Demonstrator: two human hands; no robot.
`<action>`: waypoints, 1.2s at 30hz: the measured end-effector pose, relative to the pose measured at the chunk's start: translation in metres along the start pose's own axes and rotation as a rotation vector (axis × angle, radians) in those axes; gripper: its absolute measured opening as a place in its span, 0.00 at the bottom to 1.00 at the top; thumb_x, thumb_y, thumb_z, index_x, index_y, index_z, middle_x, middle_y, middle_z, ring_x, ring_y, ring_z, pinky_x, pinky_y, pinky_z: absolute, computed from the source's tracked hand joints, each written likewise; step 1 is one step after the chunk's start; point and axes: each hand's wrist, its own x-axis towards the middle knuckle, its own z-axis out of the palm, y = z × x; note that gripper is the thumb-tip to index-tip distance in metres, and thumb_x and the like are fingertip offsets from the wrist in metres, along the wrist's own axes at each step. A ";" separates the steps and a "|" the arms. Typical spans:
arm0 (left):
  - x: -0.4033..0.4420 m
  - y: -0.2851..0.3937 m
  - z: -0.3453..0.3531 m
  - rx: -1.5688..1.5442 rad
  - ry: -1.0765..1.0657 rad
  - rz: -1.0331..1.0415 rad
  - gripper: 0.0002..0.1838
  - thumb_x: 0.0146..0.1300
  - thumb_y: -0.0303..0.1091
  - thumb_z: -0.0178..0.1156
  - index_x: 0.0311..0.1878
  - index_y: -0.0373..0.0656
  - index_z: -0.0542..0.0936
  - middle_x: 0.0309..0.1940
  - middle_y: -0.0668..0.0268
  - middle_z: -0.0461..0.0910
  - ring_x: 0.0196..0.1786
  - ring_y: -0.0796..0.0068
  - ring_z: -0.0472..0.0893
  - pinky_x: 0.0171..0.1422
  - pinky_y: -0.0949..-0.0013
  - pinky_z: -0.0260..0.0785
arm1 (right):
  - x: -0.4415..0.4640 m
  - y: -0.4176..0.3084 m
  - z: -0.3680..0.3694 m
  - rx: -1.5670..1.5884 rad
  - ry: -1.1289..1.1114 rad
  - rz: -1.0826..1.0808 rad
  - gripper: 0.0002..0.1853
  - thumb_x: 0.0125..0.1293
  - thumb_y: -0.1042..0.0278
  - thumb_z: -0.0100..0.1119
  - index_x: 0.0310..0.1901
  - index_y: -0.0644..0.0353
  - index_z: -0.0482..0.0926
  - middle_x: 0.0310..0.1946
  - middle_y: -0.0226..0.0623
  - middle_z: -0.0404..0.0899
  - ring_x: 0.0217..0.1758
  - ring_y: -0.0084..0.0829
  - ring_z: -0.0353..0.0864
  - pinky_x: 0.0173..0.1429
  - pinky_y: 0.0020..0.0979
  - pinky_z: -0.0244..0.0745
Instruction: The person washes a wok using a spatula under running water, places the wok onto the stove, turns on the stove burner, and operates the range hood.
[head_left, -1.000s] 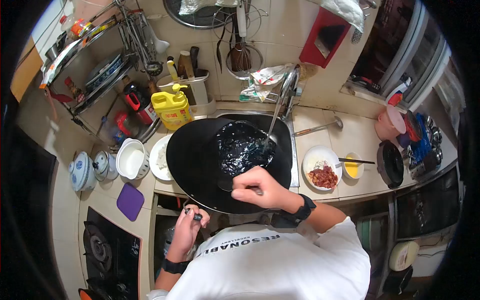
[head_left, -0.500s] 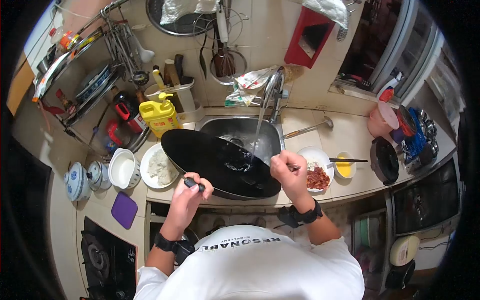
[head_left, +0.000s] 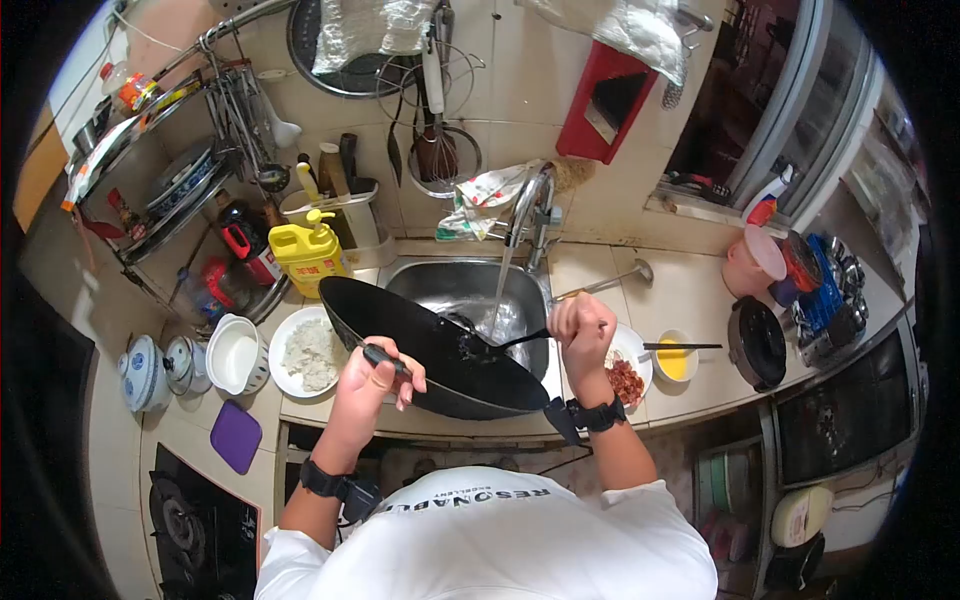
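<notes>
The left grip (head_left: 372, 388) is curled round the dark handle (head_left: 384, 358) of the wok (head_left: 410, 330), its fingers mostly closed. The right grip (head_left: 580, 332) is bunched into a loose fist round a black tool (head_left: 520, 341), which runs leftward from it, its head down inside the wok. The wok lies between the two grips, tilted, its end by the right grip the lower one, over the near part of the sink (head_left: 420, 282).

Beyond both grips, the tap (head_left: 540, 205) pours water (head_left: 500, 292) toward the wok's far edge; just where it lands is hard to tell. Left of the left grip, on the table (head_left: 690, 300), is a plate (head_left: 279, 352) of white food (head_left: 314, 354), with a white pot (head_left: 237, 355) farther left and a purple mat (head_left: 236, 436) nearer the person. A yellow bottle (head_left: 308, 262) stands beyond the left grip.

Just right of the right grip, a plate of meat (head_left: 625, 384) is partly hidden by the arm; farther right is a bowl (head_left: 690, 367) of yellow liquid (head_left: 672, 359), with chopsticks (head_left: 690, 346) across it. A ladle (head_left: 622, 279) lies beyond the right grip.
</notes>
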 end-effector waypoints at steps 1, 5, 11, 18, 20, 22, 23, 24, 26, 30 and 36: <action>-0.003 0.000 0.000 0.002 0.010 0.006 0.19 0.66 0.52 0.51 0.45 0.46 0.64 0.28 0.59 0.76 0.27 0.79 0.73 0.31 0.80 0.64 | 0.004 0.000 0.001 0.006 -0.010 0.001 0.23 0.71 0.66 0.41 0.14 0.59 0.58 0.09 0.29 0.57 0.13 0.21 0.54 0.19 0.25 0.51; -0.026 -0.004 -0.004 0.027 0.109 0.078 0.24 0.61 0.58 0.52 0.43 0.45 0.63 0.27 0.58 0.76 0.25 0.78 0.73 0.29 0.80 0.65 | 0.024 -0.009 -0.005 -0.116 0.112 0.208 0.24 0.71 0.62 0.43 0.15 0.56 0.57 0.09 0.25 0.55 0.12 0.19 0.53 0.17 0.24 0.48; -0.072 -0.012 -0.026 -0.007 0.158 0.046 0.25 0.59 0.58 0.54 0.40 0.44 0.63 0.26 0.55 0.77 0.28 0.73 0.76 0.31 0.76 0.68 | 0.043 -0.009 -0.009 -0.192 0.291 0.164 0.23 0.71 0.60 0.44 0.16 0.53 0.57 0.09 0.22 0.53 0.11 0.16 0.51 0.16 0.23 0.46; -0.112 -0.042 -0.046 -0.083 0.185 -0.052 0.20 0.65 0.51 0.54 0.38 0.43 0.63 0.31 0.47 0.80 0.24 0.74 0.73 0.33 0.74 0.68 | 0.056 -0.014 0.032 -0.231 0.084 0.291 0.16 0.66 0.64 0.54 0.22 0.52 0.63 0.15 0.21 0.59 0.17 0.15 0.59 0.23 0.21 0.54; -0.118 -0.053 -0.047 -0.144 0.204 -0.126 0.14 0.67 0.43 0.53 0.38 0.43 0.63 0.34 0.45 0.79 0.25 0.74 0.74 0.34 0.74 0.69 | 0.056 -0.004 0.042 -0.250 -0.096 0.402 0.12 0.63 0.65 0.59 0.26 0.54 0.67 0.18 0.21 0.63 0.21 0.15 0.63 0.27 0.19 0.58; -0.121 -0.061 -0.050 -0.215 0.262 -0.172 0.11 0.68 0.39 0.51 0.36 0.44 0.63 0.31 0.47 0.79 0.25 0.73 0.74 0.33 0.74 0.68 | 0.054 0.004 0.065 -0.292 -0.221 0.502 0.14 0.67 0.61 0.54 0.24 0.55 0.69 0.17 0.23 0.66 0.21 0.17 0.63 0.28 0.21 0.60; -0.121 -0.062 -0.052 -0.277 0.296 -0.172 0.10 0.68 0.38 0.50 0.35 0.45 0.63 0.29 0.49 0.78 0.25 0.73 0.73 0.32 0.75 0.68 | 0.052 0.017 0.070 -0.314 -0.300 0.534 0.17 0.68 0.58 0.52 0.22 0.56 0.69 0.17 0.24 0.67 0.21 0.17 0.64 0.28 0.22 0.61; -0.121 -0.063 -0.055 -0.273 0.284 -0.177 0.10 0.68 0.38 0.50 0.35 0.45 0.63 0.29 0.49 0.78 0.25 0.73 0.73 0.32 0.75 0.68 | 0.047 0.030 0.076 -0.297 -0.335 0.525 0.20 0.69 0.56 0.49 0.20 0.56 0.68 0.16 0.24 0.66 0.20 0.18 0.63 0.27 0.23 0.61; -0.121 -0.067 -0.060 -0.238 0.374 -0.163 0.08 0.65 0.37 0.48 0.34 0.45 0.63 0.24 0.53 0.76 0.24 0.73 0.72 0.29 0.75 0.65 | 0.030 0.058 0.079 -0.331 -0.324 0.560 0.25 0.72 0.52 0.43 0.16 0.56 0.65 0.12 0.24 0.62 0.17 0.19 0.61 0.27 0.24 0.62; -0.122 -0.076 -0.068 -0.295 0.431 -0.159 0.07 0.62 0.37 0.47 0.33 0.46 0.63 0.21 0.57 0.74 0.23 0.73 0.71 0.26 0.77 0.62 | 0.028 0.051 0.063 -0.177 -0.054 0.412 0.25 0.71 0.53 0.46 0.16 0.54 0.63 0.11 0.24 0.60 0.13 0.18 0.58 0.19 0.24 0.55; -0.122 -0.068 -0.067 -0.250 0.417 -0.180 0.08 0.62 0.37 0.46 0.33 0.45 0.63 0.19 0.57 0.72 0.21 0.73 0.67 0.29 0.73 0.62 | 0.100 0.044 -0.062 -0.108 0.419 0.392 0.12 0.67 0.60 0.47 0.30 0.58 0.69 0.15 0.27 0.66 0.13 0.19 0.62 0.16 0.22 0.55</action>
